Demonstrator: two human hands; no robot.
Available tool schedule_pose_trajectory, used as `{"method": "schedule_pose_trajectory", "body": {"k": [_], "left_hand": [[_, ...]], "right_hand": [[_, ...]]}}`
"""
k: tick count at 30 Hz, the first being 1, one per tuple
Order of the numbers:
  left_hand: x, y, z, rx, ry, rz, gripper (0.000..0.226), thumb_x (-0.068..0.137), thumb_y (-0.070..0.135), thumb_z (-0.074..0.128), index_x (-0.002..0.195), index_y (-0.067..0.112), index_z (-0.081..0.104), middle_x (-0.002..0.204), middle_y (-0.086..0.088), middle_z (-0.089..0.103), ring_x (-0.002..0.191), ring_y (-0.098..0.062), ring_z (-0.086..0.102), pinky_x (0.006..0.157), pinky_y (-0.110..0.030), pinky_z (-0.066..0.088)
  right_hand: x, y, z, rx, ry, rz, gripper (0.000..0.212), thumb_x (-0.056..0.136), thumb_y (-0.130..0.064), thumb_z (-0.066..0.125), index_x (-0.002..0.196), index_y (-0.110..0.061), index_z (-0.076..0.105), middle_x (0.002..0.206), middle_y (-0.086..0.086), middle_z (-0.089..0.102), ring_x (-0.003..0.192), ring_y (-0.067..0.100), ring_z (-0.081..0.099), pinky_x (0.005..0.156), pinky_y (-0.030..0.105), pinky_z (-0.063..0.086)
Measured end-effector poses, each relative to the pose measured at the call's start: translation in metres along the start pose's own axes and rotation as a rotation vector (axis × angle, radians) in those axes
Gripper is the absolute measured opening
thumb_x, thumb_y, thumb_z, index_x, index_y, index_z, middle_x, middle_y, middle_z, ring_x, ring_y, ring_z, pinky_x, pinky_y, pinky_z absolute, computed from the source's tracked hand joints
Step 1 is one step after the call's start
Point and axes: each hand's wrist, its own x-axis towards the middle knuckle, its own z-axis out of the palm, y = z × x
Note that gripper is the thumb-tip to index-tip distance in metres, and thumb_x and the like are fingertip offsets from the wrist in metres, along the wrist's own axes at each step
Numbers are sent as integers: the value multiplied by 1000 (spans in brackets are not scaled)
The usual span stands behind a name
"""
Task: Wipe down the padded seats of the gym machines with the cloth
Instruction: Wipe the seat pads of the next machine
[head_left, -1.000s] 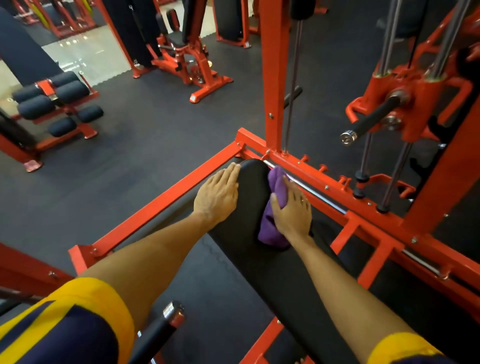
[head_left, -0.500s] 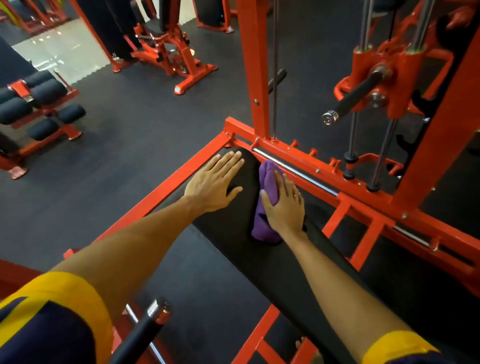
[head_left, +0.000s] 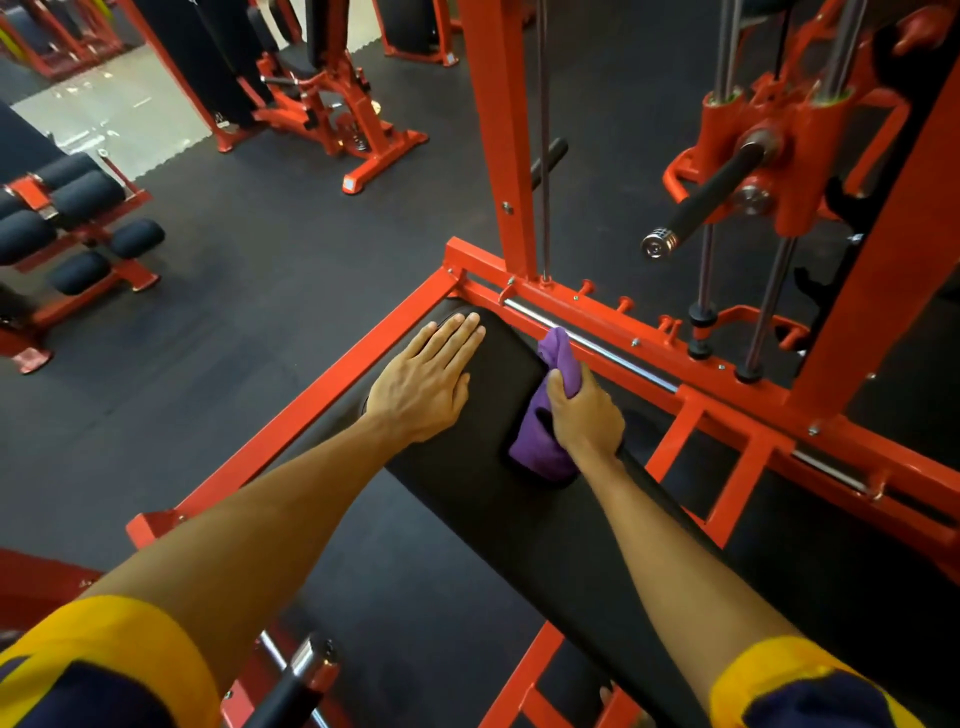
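On pad (head_left: 506, 358): left hand (head_left: 423, 387) flat (right (head_left: 587, 415) grips cloth (head_left: 540, 452)).

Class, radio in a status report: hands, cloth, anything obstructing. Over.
Left hand flat on black padded bench. Right hand grips purple cloth at pad's right edge. Chrome bar close beside cloth.

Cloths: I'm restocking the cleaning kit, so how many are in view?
1. A purple cloth, gripped by the right hand against the right edge of the black padded seat. Others may be hidden.

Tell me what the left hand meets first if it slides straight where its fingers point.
The left hand probably meets the red steel frame bar beyond the black padded seat's end; depth is unclear.
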Motion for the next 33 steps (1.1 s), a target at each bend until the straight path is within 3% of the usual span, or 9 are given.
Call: {"method": "schedule_pose_trajectory", "body": {"k": [3, 6, 9, 13, 17, 21, 25, 28, 33], "left_hand": [[0, 2, -1, -12, 6, -2, 64, 103, 37, 13, 162, 13, 6, 169, -6, 2, 157, -22, 1, 128, -43, 8], [0, 2, -1, 0, 3, -11, 63, 104, 37, 16, 162, 12, 8, 169, -7, 5, 157, -22, 3, 128, -42, 5], [1, 3, -3, -12, -38, -16, 63, 108, 41, 18, 162, 13, 2, 169, -6, -3, 156, -19, -6, 127, -39, -4], [0, 3, -6, -13, -45, -16, 63, 108, 42, 17, 162, 15, -2, 167, -3, -10, 155, -19, -9, 126, -38, -7], [-3, 3, -6, 32, 22, -8, 63, 105, 37, 15, 162, 12, 10, 169, -8, 6, 157, -23, 4, 128, -43, 8], [-11, 7, -8, 72, 12, 5, 60, 106, 34, 18, 160, 9, 18, 168, -11, 15, 156, -25, 11, 128, -45, 9], [-32, 9, -6, 58, -51, 35, 65, 106, 42, 15, 161, 8, 15, 168, -12, 11, 156, -25, 7, 128, -42, 1], [-56, 11, -5, 65, -48, 91, 62, 106, 37, 13, 160, 8, 19, 168, -12, 15, 156, -26, 12, 128, -46, 9], [-70, 15, -4, 84, 1, 98, 60, 104, 33, 27, 160, 11, 25, 167, -9, 21, 155, -24, 19, 127, -47, 15]], "right_hand": [[-10, -29, 18, 18, 175, 48, 41, 97, -47, 48, 124, -20, 64, 119, 7, 72, 113, 33, 64, 101, 46, 43], [-34, -65, 42, 6, 242, 25, 59, 100, -51, 42, 149, -19, 48, 152, 8, 52, 144, 32, 42, 119, 53, 25], [-76, -63, 51, -72, 159, -139, 67, 104, -53, 34, 163, -23, 24, 170, 5, 19, 157, 32, 12, 126, 55, 8], [-115, -5, 39, -165, 28, -370, 72, 102, -57, 36, 164, -27, 13, 172, 5, 6, 158, 32, 0, 127, 55, 7], [-88, 13, 27, -165, 49, -74, 70, 99, -60, 29, 163, -34, 17, 172, 7, 5, 156, 42, 7, 123, 60, 19], [-79, -37, 41, -56, 49, 72, 69, 98, -62, 22, 162, -35, 19, 171, 9, 10, 154, 46, 7, 123, 64, 9], [-133, -35, 49, -128, 66, -294, 66, 104, -57, 35, 162, -31, 20, 170, 9, 15, 155, 43, 8, 124, 62, 11], [-149, 15, 31, -157, -20, -551, 67, 103, -57, 41, 162, -31, 25, 171, 6, 11, 156, 42, 3, 123, 63, 14], [-113, 20, 25, -118, 4, -53, 72, 99, -66, 29, 163, -34, 19, 172, 7, 7, 155, 44, 7, 122, 63, 16]]}}
